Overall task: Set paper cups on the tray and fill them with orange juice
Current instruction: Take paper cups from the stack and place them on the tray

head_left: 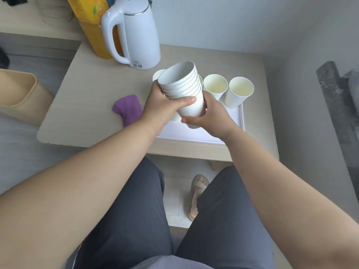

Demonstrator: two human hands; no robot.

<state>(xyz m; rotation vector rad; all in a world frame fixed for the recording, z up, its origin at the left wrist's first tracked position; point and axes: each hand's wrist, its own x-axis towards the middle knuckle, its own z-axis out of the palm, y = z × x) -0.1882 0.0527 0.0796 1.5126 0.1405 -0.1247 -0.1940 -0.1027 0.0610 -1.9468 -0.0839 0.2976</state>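
A stack of several white paper cups (181, 82) is held tilted above the white tray (240, 121). My left hand (165, 107) grips the stack around its rims and upper part. My right hand (210, 114) holds the bottom cup (191, 111) of the stack. Two empty paper cups (215, 85) (240, 92) stand upright at the back right of the tray. Another cup (157, 74) shows partly behind the stack. The orange juice bottle (93, 26) stands at the back left of the table, partly behind a kettle.
A white electric kettle (136, 33) stands at the back of the low wooden table (87, 105). A purple cloth (129, 109) lies left of the tray. A beige bin (19, 94) sits on the floor at left. My knees are close to the table's front edge.
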